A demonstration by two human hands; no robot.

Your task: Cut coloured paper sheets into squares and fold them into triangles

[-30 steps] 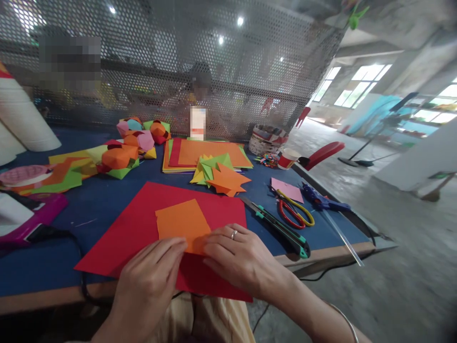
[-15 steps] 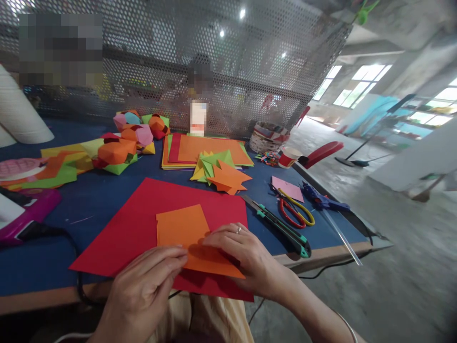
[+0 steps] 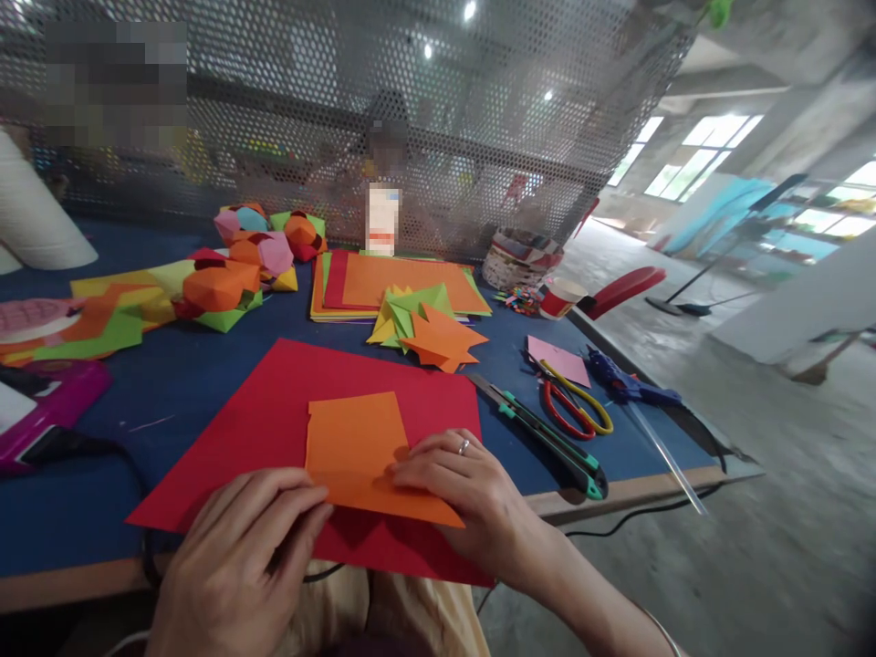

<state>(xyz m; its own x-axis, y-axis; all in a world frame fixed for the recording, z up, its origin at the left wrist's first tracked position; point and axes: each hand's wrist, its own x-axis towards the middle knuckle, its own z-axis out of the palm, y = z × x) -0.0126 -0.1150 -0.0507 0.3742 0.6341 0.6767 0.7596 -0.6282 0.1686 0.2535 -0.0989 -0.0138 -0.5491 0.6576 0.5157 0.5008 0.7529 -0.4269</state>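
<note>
An orange sheet of paper (image 3: 357, 443) lies over a larger red sheet of paper (image 3: 260, 411) at the front of the table. My left hand (image 3: 239, 538) pinches the orange paper's lower left corner between thumb and fingers. On the opposite side, my right hand (image 3: 465, 493) grips the orange paper's right part, fingers on top and thumb hidden beneath. Its near edge is raised a little off the red sheet. Right of the red sheet rests a green and black utility knife (image 3: 540, 438), with scissors (image 3: 571, 408) just beyond it.
Cut paper stars (image 3: 448, 338) lie before a stack of coloured paper (image 3: 411, 278). Folded paper shapes (image 3: 223, 285) sit at the back left. A blue glue gun (image 3: 633, 379), paper cup (image 3: 562, 297) and woven basket (image 3: 521, 260) are at right. A purple device (image 3: 61, 411) stands at left.
My left hand has slid left along the orange paper's near edge to its lower left corner. The right hand keeps its grip on the right part.
</note>
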